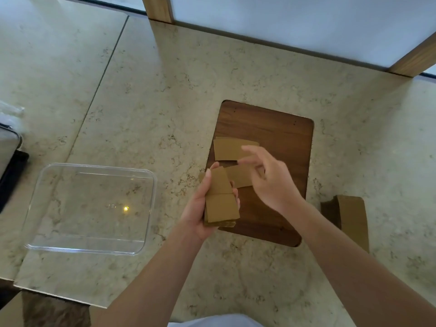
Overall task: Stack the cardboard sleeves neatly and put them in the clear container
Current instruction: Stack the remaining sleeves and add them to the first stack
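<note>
My left hand (200, 208) grips a stack of flat brown cardboard sleeves (220, 204) over the near left part of a dark wooden board (283, 138). My right hand (271, 178) hovers just right of the stack with fingers spread and nothing visibly in it, above a loose sleeve (238, 177) lying on the board. A further sleeve (227, 149) lies flat further back on the board. The clear container (92, 208) stands empty on the counter to the left of my hands.
A second pile of cardboard sleeves (351, 215) lies on the marble counter right of the board. A dark object (11, 171) sits at the left edge. Wooden frame posts (158, 8) and a white panel stand at the back.
</note>
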{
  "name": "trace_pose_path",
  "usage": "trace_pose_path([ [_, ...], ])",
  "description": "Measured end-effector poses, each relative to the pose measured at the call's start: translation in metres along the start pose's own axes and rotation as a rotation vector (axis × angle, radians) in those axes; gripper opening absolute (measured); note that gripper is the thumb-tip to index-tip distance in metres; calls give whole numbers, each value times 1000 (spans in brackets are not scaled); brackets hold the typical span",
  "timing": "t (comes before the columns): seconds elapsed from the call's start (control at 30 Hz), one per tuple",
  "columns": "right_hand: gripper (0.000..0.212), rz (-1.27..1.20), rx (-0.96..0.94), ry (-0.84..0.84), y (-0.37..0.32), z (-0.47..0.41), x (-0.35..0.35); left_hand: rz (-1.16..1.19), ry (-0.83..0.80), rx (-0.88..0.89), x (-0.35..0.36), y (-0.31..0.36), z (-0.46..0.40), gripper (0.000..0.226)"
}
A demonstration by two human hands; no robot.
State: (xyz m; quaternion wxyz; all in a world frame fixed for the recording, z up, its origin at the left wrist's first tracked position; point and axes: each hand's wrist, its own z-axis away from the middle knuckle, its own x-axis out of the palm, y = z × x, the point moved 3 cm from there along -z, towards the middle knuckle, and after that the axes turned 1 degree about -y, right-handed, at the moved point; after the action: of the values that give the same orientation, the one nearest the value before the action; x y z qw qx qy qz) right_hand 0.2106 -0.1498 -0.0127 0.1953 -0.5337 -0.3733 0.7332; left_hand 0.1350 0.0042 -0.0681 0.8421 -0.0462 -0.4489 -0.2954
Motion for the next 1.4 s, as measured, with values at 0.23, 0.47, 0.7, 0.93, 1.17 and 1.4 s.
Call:
trace_pose_path([
  [0.23, 66, 472, 188, -131, 38, -73, 19, 60, -56, -31, 2, 8, -2, 70],
  [0.47, 66, 652, 78, -92, 36, -88, 21, 92, 29, -32, -6, 11, -3, 56],
  [0.7, 17, 451, 114, -50, 31, -73, 5, 102, 95, -36, -6, 7, 1, 47],
  [0.93, 8, 195, -92, 85, 2, -25, -19, 108, 89, -100, -3, -1, 6, 53],
  [1.17, 9, 325, -560, 133, -19, 35, -18, 6, -48, -128, 3, -8, 10, 85],
  [1.4, 13, 302, -621, 39, -28, 51, -12, -57, -109, -130, 14, -8, 14, 44],
])
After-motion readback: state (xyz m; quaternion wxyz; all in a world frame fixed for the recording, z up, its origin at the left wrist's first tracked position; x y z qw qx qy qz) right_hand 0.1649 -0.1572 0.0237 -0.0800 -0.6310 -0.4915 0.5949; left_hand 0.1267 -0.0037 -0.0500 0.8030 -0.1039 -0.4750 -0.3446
